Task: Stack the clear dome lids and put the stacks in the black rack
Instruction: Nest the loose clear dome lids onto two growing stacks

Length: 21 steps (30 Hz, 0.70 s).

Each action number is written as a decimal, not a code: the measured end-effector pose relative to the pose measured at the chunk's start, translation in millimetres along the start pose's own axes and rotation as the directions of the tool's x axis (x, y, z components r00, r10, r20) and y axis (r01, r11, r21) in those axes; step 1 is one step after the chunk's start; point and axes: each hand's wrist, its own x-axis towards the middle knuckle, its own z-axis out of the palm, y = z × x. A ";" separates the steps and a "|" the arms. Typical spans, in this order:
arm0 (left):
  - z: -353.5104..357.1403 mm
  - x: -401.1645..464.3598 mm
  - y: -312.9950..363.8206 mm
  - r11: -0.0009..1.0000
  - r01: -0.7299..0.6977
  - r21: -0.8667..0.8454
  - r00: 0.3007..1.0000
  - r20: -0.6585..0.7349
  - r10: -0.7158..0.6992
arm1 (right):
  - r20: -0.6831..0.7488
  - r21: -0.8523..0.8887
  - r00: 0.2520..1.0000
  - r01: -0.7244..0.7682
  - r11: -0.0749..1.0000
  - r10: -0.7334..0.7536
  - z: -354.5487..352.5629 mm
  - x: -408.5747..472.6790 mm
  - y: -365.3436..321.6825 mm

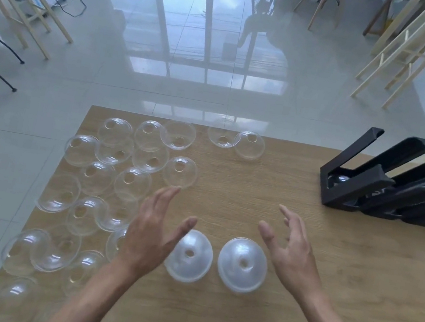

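Two cloudy stacks of dome lids stand dome-up side by side near the table's front: a left stack (190, 256) and a right stack (242, 265). My left hand (153, 232) hovers just left of the left stack, fingers straight, holding nothing. My right hand (289, 248) hovers just right of the right stack, fingers spread and empty. Several loose clear dome lids (107, 170) lie scattered over the table's left half, some dome-up and some flipped. The black rack (355, 183) sits at the table's right edge, with a lid visible low in its nearest slot.
The wooden table (257, 191) has two more loose lids (237, 141) at its far edge. Wooden stools stand on the tiled floor to the far left and far right.
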 end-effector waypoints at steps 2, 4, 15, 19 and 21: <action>-1.4 36.9 1.3 0.997 -0.048 0.052 0.999 0.004 0.048 | -0.011 -0.035 1.000 0.023 0.999 -0.024 -2.5 33.3 -1.2; 1.6 72.6 2.6 0.991 -0.079 0.108 0.997 0.018 0.077 | -0.012 -0.072 0.999 0.045 0.996 -0.046 -1.6 67.8 -1.6; 45.1 203.1 10.4 0.951 -0.137 0.276 0.941 0.337 0.037 | 0.014 -0.288 0.984 0.174 0.942 -0.178 30.7 212.3 -23.5; 58.0 214.8 12.9 0.951 -0.141 0.273 0.916 0.402 0.021 | 0.154 -0.441 0.975 0.213 0.872 -0.160 42.8 237.4 -30.9; 60.2 215.5 12.5 0.951 -0.136 0.279 0.915 0.404 0.013 | 0.209 -0.486 0.968 0.225 0.844 -0.138 45.4 244.7 -30.1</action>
